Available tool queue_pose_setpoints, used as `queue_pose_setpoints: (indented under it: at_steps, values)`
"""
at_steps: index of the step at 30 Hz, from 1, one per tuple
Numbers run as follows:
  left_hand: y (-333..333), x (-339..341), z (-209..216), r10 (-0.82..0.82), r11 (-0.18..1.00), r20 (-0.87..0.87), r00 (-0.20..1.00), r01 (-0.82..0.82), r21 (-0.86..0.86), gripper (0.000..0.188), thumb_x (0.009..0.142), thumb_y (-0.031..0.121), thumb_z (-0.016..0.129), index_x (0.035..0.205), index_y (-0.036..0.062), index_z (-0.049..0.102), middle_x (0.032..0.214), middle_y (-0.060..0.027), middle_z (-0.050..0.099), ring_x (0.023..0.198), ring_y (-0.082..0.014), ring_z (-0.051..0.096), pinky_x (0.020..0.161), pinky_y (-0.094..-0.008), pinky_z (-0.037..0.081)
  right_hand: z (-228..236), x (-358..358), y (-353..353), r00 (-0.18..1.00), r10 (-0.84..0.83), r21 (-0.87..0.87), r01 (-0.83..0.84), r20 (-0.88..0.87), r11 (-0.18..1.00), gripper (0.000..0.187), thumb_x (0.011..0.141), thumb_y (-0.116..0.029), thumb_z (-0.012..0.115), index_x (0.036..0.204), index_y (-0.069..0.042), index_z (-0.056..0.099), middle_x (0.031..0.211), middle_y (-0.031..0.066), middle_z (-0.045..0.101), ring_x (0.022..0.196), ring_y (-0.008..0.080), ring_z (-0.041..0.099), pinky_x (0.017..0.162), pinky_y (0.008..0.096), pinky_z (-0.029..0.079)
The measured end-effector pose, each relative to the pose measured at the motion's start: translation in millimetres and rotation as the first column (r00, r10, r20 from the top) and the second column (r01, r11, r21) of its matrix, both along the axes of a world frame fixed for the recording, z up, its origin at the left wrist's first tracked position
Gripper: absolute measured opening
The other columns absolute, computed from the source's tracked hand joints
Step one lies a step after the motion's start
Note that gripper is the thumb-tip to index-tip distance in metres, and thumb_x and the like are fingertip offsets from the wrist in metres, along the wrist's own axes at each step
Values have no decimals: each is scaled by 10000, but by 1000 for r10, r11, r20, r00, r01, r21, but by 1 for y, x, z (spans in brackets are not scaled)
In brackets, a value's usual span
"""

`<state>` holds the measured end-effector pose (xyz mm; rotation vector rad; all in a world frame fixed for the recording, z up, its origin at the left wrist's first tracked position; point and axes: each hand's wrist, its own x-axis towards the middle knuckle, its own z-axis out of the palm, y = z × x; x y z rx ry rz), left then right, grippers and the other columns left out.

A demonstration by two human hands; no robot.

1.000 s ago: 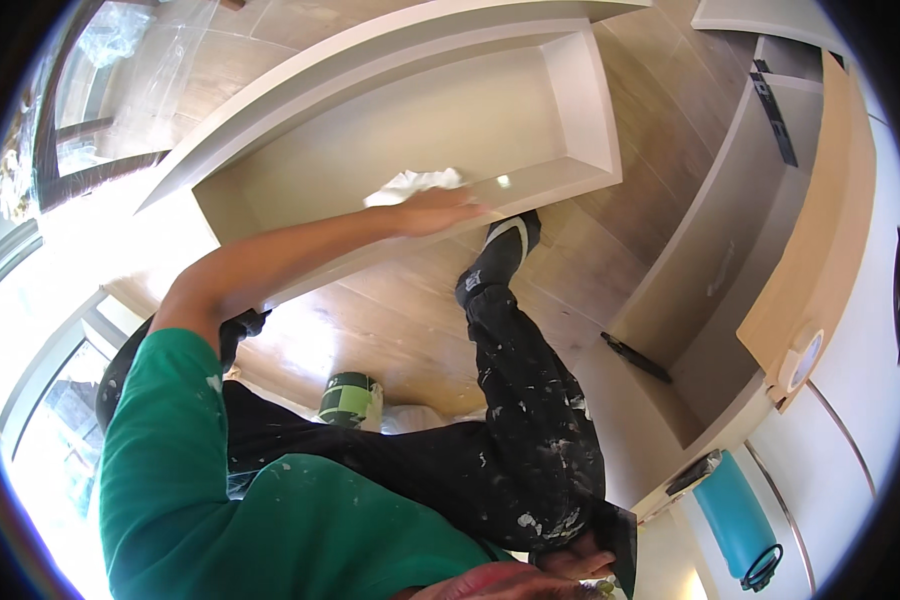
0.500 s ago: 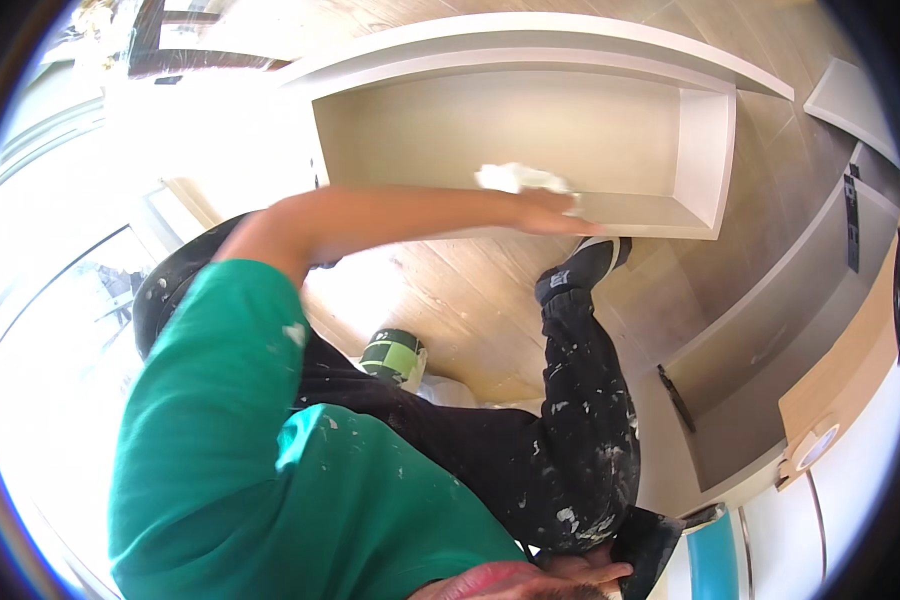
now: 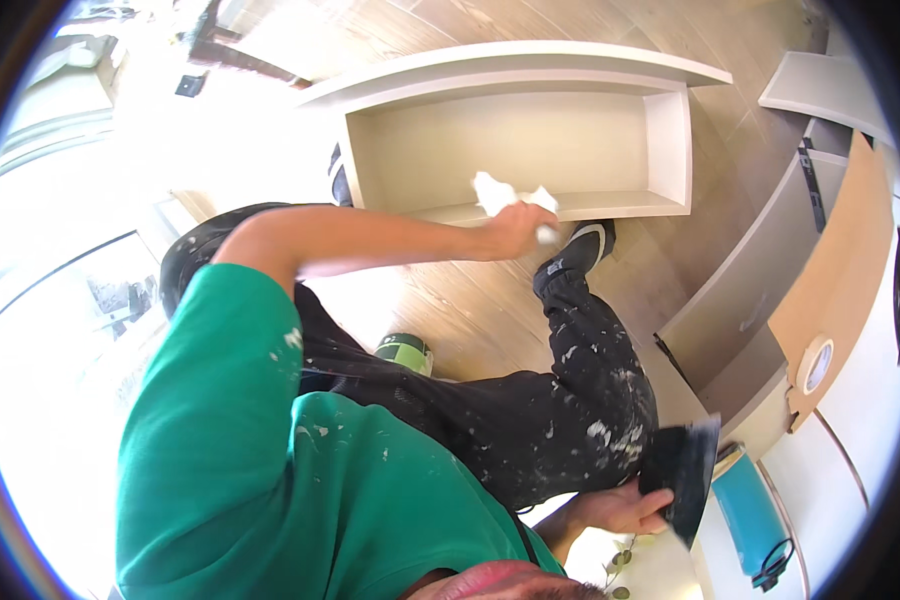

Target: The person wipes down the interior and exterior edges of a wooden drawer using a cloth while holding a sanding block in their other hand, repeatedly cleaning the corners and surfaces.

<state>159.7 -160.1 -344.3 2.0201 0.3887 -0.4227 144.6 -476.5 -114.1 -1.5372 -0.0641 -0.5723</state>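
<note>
My left hand (image 3: pixel 518 230) is closed round a crumpled white cloth (image 3: pixel 497 193), which sticks out above the fist. It is at the near edge of a pale, open drawer (image 3: pixel 437 213) lying on the floor. At the lower right, my right hand (image 3: pixel 625 508) grips a black, flat, wide-bladed scraper (image 3: pixel 678 475) beside my bent knee. The scraper is tilted, and its handle is hidden by the hand. The drawer's long front panel (image 3: pixel 530 58) is on its far side.
A green-and-black tub (image 3: pixel 406 350) stands by my leg. To the right are a pale cabinet carcass (image 3: pixel 735 290) with black runners, brown cardboard (image 3: pixel 840 270), a tape roll (image 3: pixel 816 365) and a teal object (image 3: pixel 755 515). Another pale panel (image 3: pixel 820 92) lies at the far right.
My left hand has drawn back slightly toward me and left, closing into a fist round the cloth. My right hand and the scraper have come further into view. The whole view has shifted.
</note>
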Motion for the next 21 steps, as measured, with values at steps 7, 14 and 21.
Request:
queue_pose_setpoints:
  at_steps: [7,14,21]
  values:
    - [-32,-32,115,270,828,215,939,-113,-549,328,861,-35,523,1136,26,691,1191,-136,710,1166,-256,641,1038,-398,468,37,23,9,826,333,142,-302,-455,943,361,1026,-124,584,1309,100,559,1281,184,636,1187,256,605,1070,411,459]
    - [20,-105,263,261,644,117,958,-82,-761,465,1012,338,642,1319,-12,647,1258,-122,678,1189,-182,605,1041,-379,459,69,24,131,289,833,122,-914,-473,387,483,997,-121,588,1432,71,506,1388,144,607,1239,211,597,1105,355,420]
    - [106,-170,296,30,479,-43,999,-52,-877,790,984,685,534,1264,-40,676,1090,-78,711,1043,-157,654,927,-313,521,48,43,162,-213,861,541,-837,-462,84,445,1020,-135,626,1415,42,522,1314,97,642,1188,168,607,1065,337,446]
